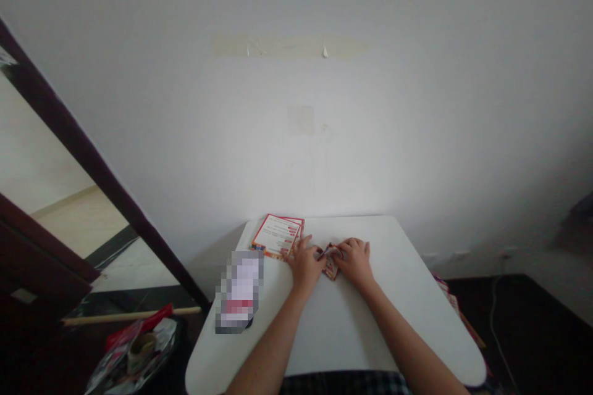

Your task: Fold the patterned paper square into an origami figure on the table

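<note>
Dark checked cloth [345,384] borders the white counter [338,333] at the bottom of the head view. At lower centre of the frame, a small folded paper [330,270] is held from both sides, presumably to steady it. The left grip [306,265] and right grip [356,262] are nearly closed, fingertips pinching its opposite sides. Printed sheets [277,236] lie upper left of them, apparently kept within reach; a pixelated, phone-like object [239,290] lies below these.

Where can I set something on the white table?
Right of the right hand, to the right edge of the white table; between the forearms, nearer than the small folded patterned paper. Crowded: the left side, with red-bordered printed sheets, blurred rectangular object and left hand.
</note>
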Demonstrator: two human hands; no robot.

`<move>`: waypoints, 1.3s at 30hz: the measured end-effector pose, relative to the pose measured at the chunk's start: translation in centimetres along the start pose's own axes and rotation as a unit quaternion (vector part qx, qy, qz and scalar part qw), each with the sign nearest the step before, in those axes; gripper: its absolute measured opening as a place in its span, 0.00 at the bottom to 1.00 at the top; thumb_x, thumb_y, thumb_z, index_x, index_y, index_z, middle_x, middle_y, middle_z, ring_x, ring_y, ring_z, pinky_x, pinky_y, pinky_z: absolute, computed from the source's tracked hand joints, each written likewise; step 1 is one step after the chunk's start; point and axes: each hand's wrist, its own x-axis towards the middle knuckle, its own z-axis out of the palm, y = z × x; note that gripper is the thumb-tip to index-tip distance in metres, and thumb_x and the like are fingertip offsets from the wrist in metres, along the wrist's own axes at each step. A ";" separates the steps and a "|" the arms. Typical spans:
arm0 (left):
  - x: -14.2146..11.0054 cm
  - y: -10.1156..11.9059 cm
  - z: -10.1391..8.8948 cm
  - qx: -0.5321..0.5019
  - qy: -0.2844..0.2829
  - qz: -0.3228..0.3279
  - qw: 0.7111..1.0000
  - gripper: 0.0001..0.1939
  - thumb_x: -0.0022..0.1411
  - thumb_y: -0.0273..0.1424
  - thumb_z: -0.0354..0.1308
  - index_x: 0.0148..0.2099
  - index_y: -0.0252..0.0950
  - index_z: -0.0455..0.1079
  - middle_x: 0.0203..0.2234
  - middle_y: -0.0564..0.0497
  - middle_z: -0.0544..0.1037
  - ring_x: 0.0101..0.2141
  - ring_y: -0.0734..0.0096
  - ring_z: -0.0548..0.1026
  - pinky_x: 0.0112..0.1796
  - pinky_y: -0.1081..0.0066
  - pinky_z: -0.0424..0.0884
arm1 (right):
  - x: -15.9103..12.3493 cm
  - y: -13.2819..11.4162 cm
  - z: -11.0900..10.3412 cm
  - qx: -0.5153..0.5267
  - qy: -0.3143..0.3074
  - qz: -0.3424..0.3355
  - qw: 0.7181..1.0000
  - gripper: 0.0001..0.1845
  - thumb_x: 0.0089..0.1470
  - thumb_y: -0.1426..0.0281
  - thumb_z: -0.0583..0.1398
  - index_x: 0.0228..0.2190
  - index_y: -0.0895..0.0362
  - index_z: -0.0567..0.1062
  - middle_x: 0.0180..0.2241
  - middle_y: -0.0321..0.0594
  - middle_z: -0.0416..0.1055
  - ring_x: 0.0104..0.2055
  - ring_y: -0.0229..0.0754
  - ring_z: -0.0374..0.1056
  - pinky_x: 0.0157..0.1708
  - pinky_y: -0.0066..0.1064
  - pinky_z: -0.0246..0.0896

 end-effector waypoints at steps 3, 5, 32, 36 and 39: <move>0.1 0.0 0.0 0.000 -0.005 0.000 1.000 0.06 0.56 0.37 0.63 0.38 0.47 0.78 0.60 0.55 0.69 0.61 0.51 0.60 0.60 0.32 0.41 | 0.0 0.0 0.1 -0.009 0.008 -0.001 1.000 0.11 0.54 0.64 0.61 0.40 0.49 0.78 0.45 0.42 0.70 0.55 0.52 0.58 0.62 0.60 0.35; 0.1 0.0 0.0 -0.001 -0.008 -0.001 1.000 0.07 0.55 0.35 0.64 0.38 0.48 0.78 0.60 0.55 0.69 0.61 0.51 0.60 0.60 0.32 0.41 | 0.0 0.0 0.2 -0.014 0.014 0.000 1.000 0.11 0.54 0.66 0.60 0.40 0.49 0.78 0.45 0.42 0.70 0.54 0.52 0.58 0.62 0.60 0.35; -0.1 0.0 0.0 0.002 -0.010 -0.007 1.000 0.08 0.56 0.35 0.62 0.40 0.46 0.78 0.60 0.50 0.68 0.62 0.50 0.58 0.61 0.32 0.38 | 0.9 4.0 -0.6 0.152 -0.029 -0.132 0.979 0.17 0.50 0.65 0.63 0.44 0.50 0.79 0.46 0.42 0.74 0.52 0.49 0.64 0.55 0.43 0.57; -0.1 0.1 -0.3 0.014 -0.024 -0.007 1.000 0.09 0.57 0.35 0.62 0.41 0.47 0.78 0.60 0.50 0.67 0.62 0.49 0.57 0.60 0.32 0.40 | 0.9 3.9 -0.5 0.113 -0.024 -0.140 0.983 0.16 0.51 0.62 0.64 0.43 0.49 0.79 0.45 0.41 0.74 0.51 0.48 0.65 0.54 0.41 0.57; -0.1 0.0 -0.3 0.015 -0.022 -0.004 1.000 0.09 0.57 0.36 0.63 0.41 0.48 0.78 0.59 0.51 0.68 0.62 0.50 0.57 0.60 0.32 0.41 | 0.9 3.9 -0.3 0.085 -0.033 -0.143 0.986 0.15 0.52 0.60 0.64 0.42 0.49 0.79 0.45 0.41 0.74 0.52 0.47 0.65 0.55 0.42 0.55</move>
